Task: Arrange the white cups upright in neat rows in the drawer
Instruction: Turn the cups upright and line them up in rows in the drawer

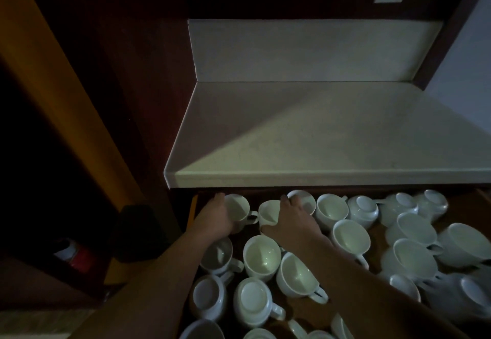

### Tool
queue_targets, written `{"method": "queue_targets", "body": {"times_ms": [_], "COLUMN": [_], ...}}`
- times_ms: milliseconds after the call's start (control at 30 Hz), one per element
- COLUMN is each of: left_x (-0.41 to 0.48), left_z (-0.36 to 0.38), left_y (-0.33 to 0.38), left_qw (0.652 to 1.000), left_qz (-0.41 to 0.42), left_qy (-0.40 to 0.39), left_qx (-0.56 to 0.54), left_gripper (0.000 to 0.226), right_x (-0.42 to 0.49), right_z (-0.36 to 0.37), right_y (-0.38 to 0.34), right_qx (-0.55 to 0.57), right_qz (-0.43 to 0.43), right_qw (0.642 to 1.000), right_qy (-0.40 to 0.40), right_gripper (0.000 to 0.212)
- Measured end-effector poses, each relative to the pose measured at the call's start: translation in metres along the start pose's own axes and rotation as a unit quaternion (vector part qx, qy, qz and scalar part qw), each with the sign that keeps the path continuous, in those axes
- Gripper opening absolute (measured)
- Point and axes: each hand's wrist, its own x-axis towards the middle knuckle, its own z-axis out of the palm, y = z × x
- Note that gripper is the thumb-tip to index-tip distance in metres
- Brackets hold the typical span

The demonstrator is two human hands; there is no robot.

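— What has the left hand (215,219) got?
— Its fingers are curled round the corner cup (237,208), upright at the back left of the drawer (377,237).
— And the right hand (292,220)?
— It grips the second cup (268,213) just beside, thumb on the near side, fingertips by the third cup (305,201).
— The rest?
— Near the wrists stands an upright cup (261,255), closer in an upside-down cup (252,298), and a jumbled heap (414,232) lies at right. A pale countertop (318,131) overhangs the back.
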Motion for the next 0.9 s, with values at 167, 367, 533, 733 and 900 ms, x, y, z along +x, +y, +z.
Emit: {"method": "queue_targets", "body": {"times_ms": [167,367,533,733,900], "left_x": [0.005,0.003,0.012,0.013,0.012], "left_z": [-0.001,-0.002,-0.006,-0.002,-0.013], "left_y": [0.002,0.001,0.001,-0.015,-0.029], "left_qw": [1.000,0.993,0.978,0.956,0.944], "left_qz": [-0.003,0.029,0.059,0.155,0.246], "left_qy": [-0.004,-0.028,-0.021,0.012,0.023], "left_qx": [0.029,0.111,0.198,0.248,0.220], "left_gripper": [0.075,0.102,0.102,0.080,0.051], "right_x": [0.004,0.007,0.016,0.016,0.015], "right_z": [0.005,0.012,0.005,0.003,0.010], "right_y": [-0.002,-0.001,-0.004,-0.007,-0.018], "right_qx": [-0.008,-0.009,-0.023,-0.023,-0.030], "right_qz": [-0.036,-0.041,-0.028,-0.015,0.002], "right_qw": [0.999,0.999,0.998,0.999,0.999], "right_qy": [0.019,0.013,-0.047,-0.035,0.011], "right_gripper": [0.097,0.095,0.097,0.084,0.083]}}
